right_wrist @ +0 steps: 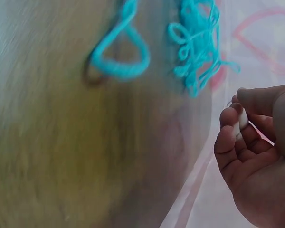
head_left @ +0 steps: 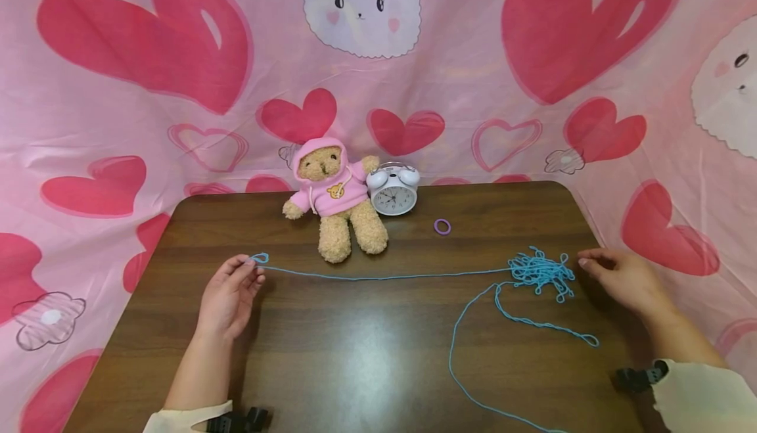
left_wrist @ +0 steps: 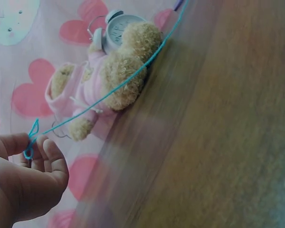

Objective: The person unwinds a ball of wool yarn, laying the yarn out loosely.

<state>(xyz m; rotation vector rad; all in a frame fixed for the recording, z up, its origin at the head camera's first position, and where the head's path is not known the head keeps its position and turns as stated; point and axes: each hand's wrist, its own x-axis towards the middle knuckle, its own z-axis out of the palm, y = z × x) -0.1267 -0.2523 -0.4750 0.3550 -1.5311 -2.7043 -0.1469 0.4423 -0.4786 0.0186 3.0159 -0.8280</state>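
Observation:
My left hand (head_left: 227, 295) pinches a small loop at one end of the light blue yarn (head_left: 367, 278), between thumb and fingers, in the left part of the table. From there a strand runs almost straight across to a tangled yarn pile (head_left: 539, 271) on the right. My right hand (head_left: 627, 282) is just right of that pile, apart from it. Its fingers are loosely bent, and I see no yarn between them in the right wrist view. A twisted strand ending in a yarn loop (right_wrist: 121, 69) extends from the pile toward the near right.
A teddy bear (head_left: 331, 200) in a pink hoodie sits at the back, beside a white alarm clock (head_left: 393, 190). Right of the clock lies a purple ring (head_left: 441, 227). Another yarn strand (head_left: 452, 354) curves to the near edge. Pink heart-printed cloth (head_left: 461, 78) hangs around the table.

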